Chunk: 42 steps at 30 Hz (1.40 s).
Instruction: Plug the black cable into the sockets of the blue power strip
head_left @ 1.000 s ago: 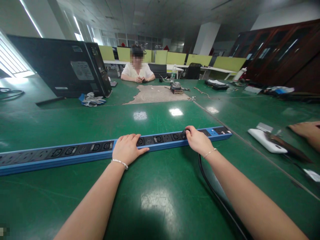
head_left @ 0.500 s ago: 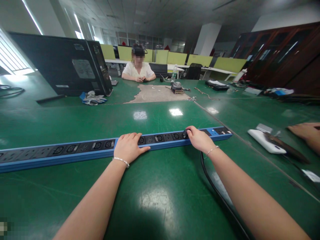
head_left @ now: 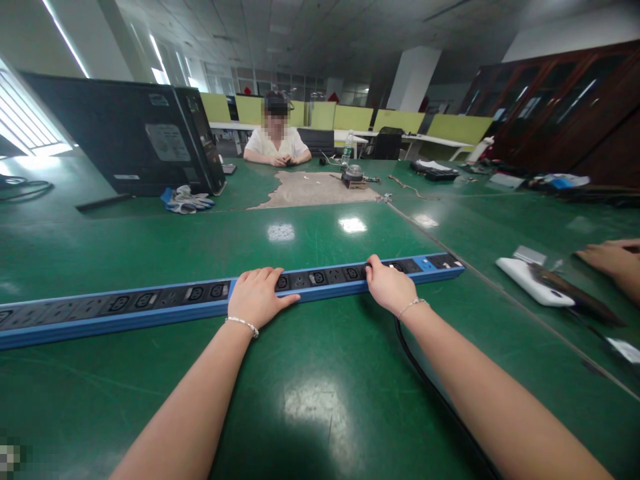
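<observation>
A long blue power strip (head_left: 320, 291) with black sockets lies across the green table. My left hand (head_left: 256, 293) rests over its middle, thumb apart from the fingers, gripping the strip across its width. Farther right, my right hand (head_left: 391, 287) is closed at the sockets around a black plug, which my fingers mostly hide. From beneath that hand a black cable (head_left: 425, 377) runs down to the bottom edge, passing beside my right forearm.
A black computer case (head_left: 125, 137) and gloves (head_left: 187, 199) stand at the back left. A person (head_left: 278, 140) sits opposite. At right lie a white device (head_left: 533, 280) and another person's hand (head_left: 613, 263).
My right hand has shifted slightly left and down along the strip, and the plug is now more hidden by it. The cable moved with it. My left hand has stayed in place.
</observation>
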{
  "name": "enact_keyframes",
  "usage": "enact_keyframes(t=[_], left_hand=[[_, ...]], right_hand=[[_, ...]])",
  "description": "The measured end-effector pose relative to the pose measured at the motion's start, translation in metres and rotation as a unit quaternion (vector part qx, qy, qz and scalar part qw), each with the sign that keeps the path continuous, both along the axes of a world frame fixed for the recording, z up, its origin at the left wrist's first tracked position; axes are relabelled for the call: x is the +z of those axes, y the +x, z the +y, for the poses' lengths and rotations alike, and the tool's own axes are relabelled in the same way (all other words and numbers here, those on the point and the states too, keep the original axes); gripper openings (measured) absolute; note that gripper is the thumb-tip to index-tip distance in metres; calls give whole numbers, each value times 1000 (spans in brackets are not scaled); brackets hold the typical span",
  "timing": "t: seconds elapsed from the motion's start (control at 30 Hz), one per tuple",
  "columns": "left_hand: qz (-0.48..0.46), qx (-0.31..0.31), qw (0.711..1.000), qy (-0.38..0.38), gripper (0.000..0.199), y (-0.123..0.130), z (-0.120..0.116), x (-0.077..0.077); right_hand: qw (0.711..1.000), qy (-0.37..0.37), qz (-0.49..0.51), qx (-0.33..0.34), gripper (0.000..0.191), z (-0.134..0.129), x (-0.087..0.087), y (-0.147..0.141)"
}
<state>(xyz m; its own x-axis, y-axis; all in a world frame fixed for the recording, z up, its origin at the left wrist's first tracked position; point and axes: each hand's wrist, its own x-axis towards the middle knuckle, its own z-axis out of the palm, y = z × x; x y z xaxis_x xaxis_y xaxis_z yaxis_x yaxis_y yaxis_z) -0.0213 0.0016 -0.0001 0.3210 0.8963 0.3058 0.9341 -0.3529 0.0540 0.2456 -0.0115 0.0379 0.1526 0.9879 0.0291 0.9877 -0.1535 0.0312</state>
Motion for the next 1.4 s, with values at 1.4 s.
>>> enact_keyframes(t=[1.4], left_hand=[[-21, -2, 1000, 3, 62, 0, -1, -1]], right_hand=[[947, -7, 280, 154, 34, 8, 6, -97]])
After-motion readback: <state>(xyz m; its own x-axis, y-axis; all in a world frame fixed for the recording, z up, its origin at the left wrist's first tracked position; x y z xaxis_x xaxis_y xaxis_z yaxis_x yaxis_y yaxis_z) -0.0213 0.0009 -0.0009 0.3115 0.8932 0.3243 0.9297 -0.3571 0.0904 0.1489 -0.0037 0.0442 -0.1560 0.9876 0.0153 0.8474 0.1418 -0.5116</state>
